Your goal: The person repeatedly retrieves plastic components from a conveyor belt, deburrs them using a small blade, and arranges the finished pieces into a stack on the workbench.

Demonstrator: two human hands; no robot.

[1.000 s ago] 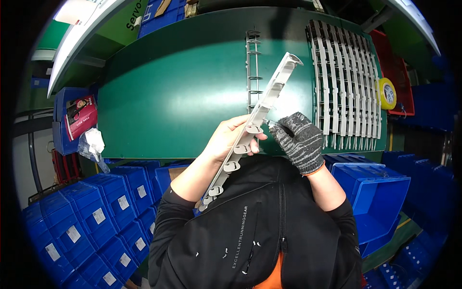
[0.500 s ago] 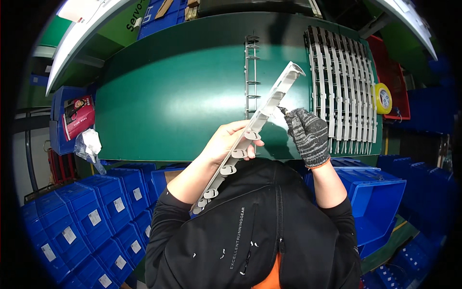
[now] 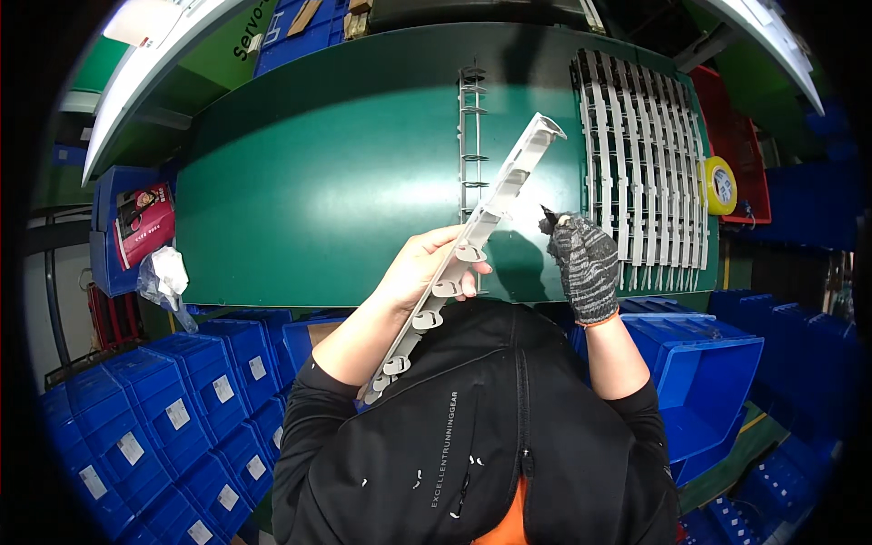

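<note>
My bare left hand (image 3: 418,265) is closed round a long, pale grey strip (image 3: 520,169) with rounded, ring-like tabs along its side. The strip slants from near my left forearm up to the right, over the green table. Just right of it, apart from the strip, my right hand (image 3: 586,268) wears a dark grey knitted glove. Its fingers are closed on a small dark pointed piece (image 3: 548,220), whose kind I cannot make out. A similar strip (image 3: 474,88) lies lengthwise on the table beyond, partly hidden behind the held one.
Several more strips (image 3: 645,163) lie side by side on the right of the green table (image 3: 300,182). Beside them is a yellow tape roll (image 3: 718,185) and a red bin (image 3: 740,150). Blue crates (image 3: 159,400) stand at lower left, an open blue crate (image 3: 713,381) at lower right.
My right hand has drawn back a little, away from the strip and toward me, with the dark piece. The left hand and strip stay nearly the same.
</note>
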